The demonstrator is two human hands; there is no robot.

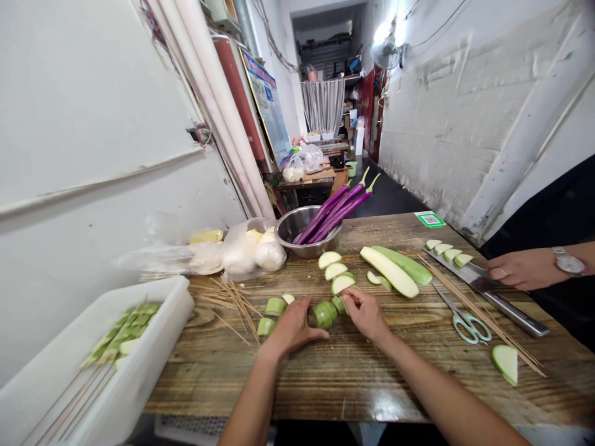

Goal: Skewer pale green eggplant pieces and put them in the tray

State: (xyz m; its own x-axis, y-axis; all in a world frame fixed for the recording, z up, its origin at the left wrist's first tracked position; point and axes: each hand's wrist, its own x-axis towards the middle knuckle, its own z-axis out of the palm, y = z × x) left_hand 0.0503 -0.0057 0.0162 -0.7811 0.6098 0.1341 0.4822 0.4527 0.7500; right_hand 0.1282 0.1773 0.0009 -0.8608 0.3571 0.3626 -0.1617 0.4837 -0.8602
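Note:
My left hand [294,325] lies on the wooden table with thumb and fingers apart, beside sliced green zucchini pieces [324,314]. Whether it presses on them I cannot tell. My right hand [365,314] is closed in a pinch at the near end of a skewer of zucchini slices [334,271]. Most of the stick is hidden behind the slices and fingers. More zucchini chunks [275,306] stand left of my left hand. Halved zucchini [389,271] lies beyond my right hand, with small cut pieces next to it.
At right, another person's hand [518,269] is near skewered slices [450,252] and a large knife [506,306]. Scissors [468,325] and bamboo sticks [488,319] lie nearby. A steel bowl [309,250] holds purple eggplants [339,214]. The white bin [162,322] at left contains finished skewers.

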